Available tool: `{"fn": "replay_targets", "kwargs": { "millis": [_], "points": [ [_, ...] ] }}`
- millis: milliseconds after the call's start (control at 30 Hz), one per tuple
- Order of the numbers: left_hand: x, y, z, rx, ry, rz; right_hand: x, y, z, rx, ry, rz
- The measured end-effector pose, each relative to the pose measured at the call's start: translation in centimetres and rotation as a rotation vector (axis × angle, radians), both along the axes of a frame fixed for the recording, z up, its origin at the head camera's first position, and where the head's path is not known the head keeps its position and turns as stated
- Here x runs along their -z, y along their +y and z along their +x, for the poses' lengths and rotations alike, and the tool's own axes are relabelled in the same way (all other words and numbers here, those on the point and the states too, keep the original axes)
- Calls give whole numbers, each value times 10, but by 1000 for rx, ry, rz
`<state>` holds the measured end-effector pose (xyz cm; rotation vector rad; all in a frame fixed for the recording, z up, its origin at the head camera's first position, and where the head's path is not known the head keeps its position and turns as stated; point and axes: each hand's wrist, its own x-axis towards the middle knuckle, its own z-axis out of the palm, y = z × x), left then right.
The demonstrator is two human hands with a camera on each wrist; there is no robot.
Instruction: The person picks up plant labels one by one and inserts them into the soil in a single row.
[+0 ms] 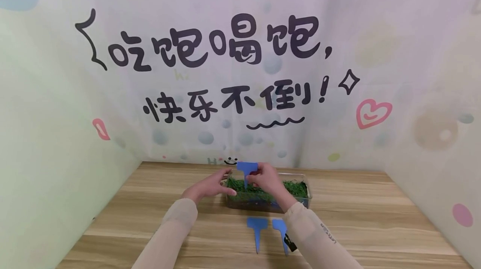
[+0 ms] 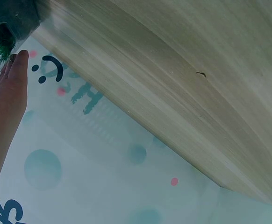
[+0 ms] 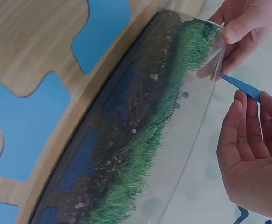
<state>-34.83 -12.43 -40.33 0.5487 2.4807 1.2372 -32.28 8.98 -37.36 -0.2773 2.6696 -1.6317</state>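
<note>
A clear rectangular planter box (image 1: 268, 208) holds dark soil and green grass (image 1: 297, 187). My left hand (image 1: 212, 183) grips its left end, with the thumb at the front corner and the other fingers toward the back. My right hand (image 1: 267, 179) pinches a blue T-shaped plant label (image 1: 246, 168) above the grass on the left side. In the right wrist view the label's pointed tip (image 3: 234, 82) points toward the box rim. On the table before the box lie more blue labels (image 1: 257, 231), one of them partly hidden by my right sleeve.
The wooden table (image 1: 357, 219) meets a printed cloth backdrop (image 1: 225, 93) behind the box and at both sides. A black tag (image 1: 290, 242) hangs by the right sleeve, over a label. Blue shapes show through the box's front wall.
</note>
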Motion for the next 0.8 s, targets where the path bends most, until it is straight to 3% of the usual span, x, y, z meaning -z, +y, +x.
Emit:
{"fn": "replay_targets", "kwargs": {
  "millis": [333, 800],
  "points": [
    [2, -1, -1, 1, 2, 10, 14, -2, -6, 29, 70, 42],
    [1, 0, 2, -5, -5, 20, 29, -4, -14, 26, 87, 80]
  ]
}}
